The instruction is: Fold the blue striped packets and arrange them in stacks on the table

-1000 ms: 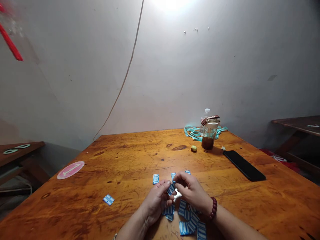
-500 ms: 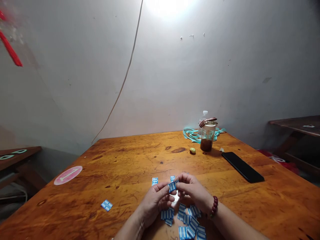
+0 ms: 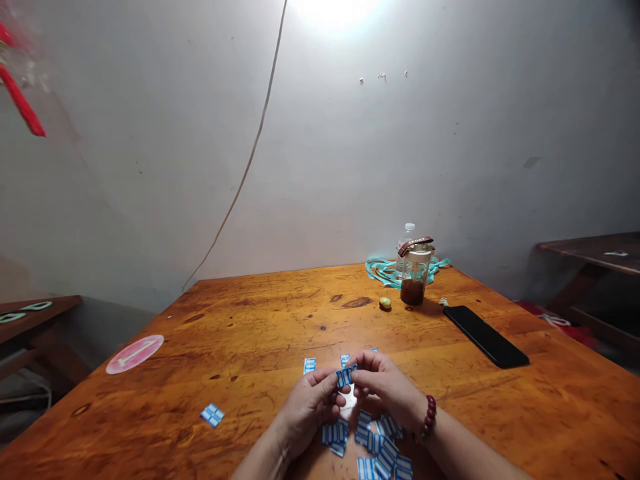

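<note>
Between my two hands is a small blue-and-white card (image 3: 346, 378), raised a little above the table. My left hand (image 3: 313, 407) pinches its left end between thumb and fingers. On its right end, the thumb and fingers of my right hand (image 3: 387, 383) are closed. Below my hands lies a loose pile of similar blue-and-white cards (image 3: 385, 453), with a smaller cluster (image 3: 335, 435) beside my left wrist. Beyond my fingers a separate card (image 3: 310, 365) lies flat, and another (image 3: 345, 360) is partly hidden by my hand. One more card (image 3: 213, 415) lies off to the left.
The wooden table (image 3: 270, 313) holds a black phone (image 3: 485, 337) at right. Farther back are a lidded cup of brown liquid (image 3: 413, 287), a clear bottle (image 3: 409, 233), turquoise ribbon (image 3: 383, 272) and a small yellowish object (image 3: 385, 304). A pink round sticker (image 3: 135, 354) is at left.
Both hands still hold the card between them, with a slight shift of the fingers. The whole view has tipped very slightly; the other things lie as before.
</note>
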`<action>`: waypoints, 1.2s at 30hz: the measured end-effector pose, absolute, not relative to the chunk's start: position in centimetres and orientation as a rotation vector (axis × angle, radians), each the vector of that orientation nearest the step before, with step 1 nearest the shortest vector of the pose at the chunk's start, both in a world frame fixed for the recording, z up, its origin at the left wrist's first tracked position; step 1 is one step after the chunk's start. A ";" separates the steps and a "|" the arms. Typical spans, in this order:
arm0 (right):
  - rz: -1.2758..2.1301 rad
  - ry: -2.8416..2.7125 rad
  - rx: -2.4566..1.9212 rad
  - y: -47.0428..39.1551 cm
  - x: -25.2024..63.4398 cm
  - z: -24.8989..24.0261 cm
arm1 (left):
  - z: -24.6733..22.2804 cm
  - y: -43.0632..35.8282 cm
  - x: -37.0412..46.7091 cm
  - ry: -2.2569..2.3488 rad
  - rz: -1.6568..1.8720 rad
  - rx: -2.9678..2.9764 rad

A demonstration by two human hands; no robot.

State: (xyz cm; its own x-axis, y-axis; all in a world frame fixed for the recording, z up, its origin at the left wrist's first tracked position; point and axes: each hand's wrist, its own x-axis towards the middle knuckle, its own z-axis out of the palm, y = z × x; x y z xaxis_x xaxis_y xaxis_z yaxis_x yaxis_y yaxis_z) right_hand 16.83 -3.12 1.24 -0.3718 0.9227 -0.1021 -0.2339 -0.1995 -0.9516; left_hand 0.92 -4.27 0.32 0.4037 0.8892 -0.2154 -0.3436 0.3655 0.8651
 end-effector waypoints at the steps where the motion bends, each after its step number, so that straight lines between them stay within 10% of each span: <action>1: 1.701 -1.178 -0.913 -3.1 16.8 1.2 | 0.2 -4.3 0.9 0.790 0.910 0.836; 36: 1.346 -1.176 -1.012 -2.4 17.4 0.8 | 0.5 -4.4 0.6 1.152 1.061 1.203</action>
